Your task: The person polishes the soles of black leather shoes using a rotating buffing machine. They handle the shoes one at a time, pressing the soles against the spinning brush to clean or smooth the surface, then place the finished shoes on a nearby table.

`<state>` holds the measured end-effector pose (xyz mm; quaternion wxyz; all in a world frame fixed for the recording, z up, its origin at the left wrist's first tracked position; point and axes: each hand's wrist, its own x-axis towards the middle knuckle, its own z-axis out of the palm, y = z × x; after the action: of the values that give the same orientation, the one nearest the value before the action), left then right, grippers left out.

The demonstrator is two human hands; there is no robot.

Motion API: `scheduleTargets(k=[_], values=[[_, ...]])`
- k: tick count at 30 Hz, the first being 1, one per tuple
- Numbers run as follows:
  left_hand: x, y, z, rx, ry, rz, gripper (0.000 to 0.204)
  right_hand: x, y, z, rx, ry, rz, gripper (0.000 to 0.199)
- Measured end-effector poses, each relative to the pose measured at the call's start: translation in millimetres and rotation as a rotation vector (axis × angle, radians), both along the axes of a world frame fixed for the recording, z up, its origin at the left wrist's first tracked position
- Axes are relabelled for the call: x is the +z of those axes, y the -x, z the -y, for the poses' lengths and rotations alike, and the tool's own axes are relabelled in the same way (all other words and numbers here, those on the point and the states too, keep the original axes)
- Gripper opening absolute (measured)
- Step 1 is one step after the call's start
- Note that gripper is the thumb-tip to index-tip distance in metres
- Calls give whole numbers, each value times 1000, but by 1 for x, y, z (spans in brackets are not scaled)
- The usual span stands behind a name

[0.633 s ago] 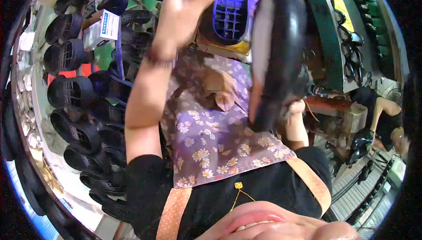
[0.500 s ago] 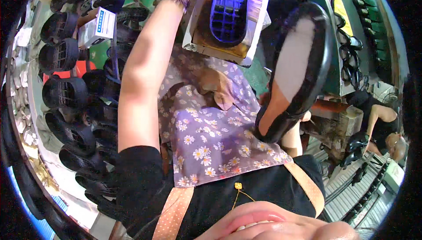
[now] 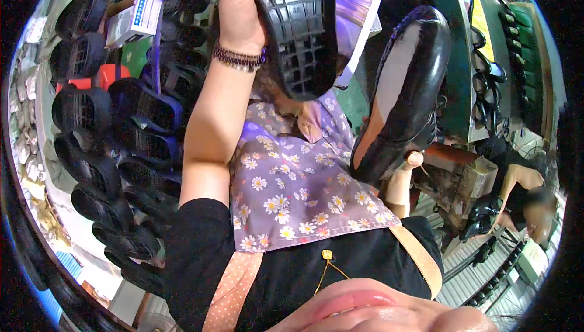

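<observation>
Two hands are holding two separate pieces of footwear. The left hand [image 3: 242, 19] is gripping a black sole [image 3: 298, 37] along its left edge; its fingers are curling closed around that side, though their tips are running out of sight at the upper edge. The sole is hanging nearly upright, its gridded face turning toward the camera and its rounded lower end sitting in front of the apron [image 3: 292, 186]. The right hand [image 3: 415, 159] is holding a glossy black shoe [image 3: 426, 76] from behind at its lower end; only a little of that hand is showing, so how far its fingers are closing I cannot tell. The shoe is leaning with its toe up, its pale grey and tan underside facing left, well apart from the sole.

Between the two pieces, a purple-lit panel [image 3: 359, 16] is standing behind the sole's right edge. A dark bracelet [image 3: 238, 58] is circling the left wrist. On the left, many black soles [image 3: 82, 110] are sitting in rows, with a white box [image 3: 135, 20] resting among them. On the right, another person [image 3: 517, 180] is bending near a black shoe.
</observation>
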<state>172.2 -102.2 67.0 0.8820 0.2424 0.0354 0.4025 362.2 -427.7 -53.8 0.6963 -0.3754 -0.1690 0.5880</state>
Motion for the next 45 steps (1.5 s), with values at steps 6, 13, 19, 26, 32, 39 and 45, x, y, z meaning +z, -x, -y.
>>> scheduleTargets(k=[6,13,19,26,32,39,45], values=[[1,46,32,69,-25,112,55,26,18,-32,110,29,181,104],[3,87,78,329,-43,-126,51,67,40,-61,122,-22,615,104],[-14,80,117,917,-400,-590,88,89,78,-89,174,-172,921,106],[-31,78,129,881,-618,-525,98,83,90,-98,-25,-464,1098,96],[-48,78,141,821,-569,-484,99,100,98,-83,30,-306,1144,103],[-54,84,153,744,-391,-456,103,88,91,-82,116,-370,1175,100],[-31,79,151,688,-295,-567,93,78,82,-78,271,-426,1253,102]])
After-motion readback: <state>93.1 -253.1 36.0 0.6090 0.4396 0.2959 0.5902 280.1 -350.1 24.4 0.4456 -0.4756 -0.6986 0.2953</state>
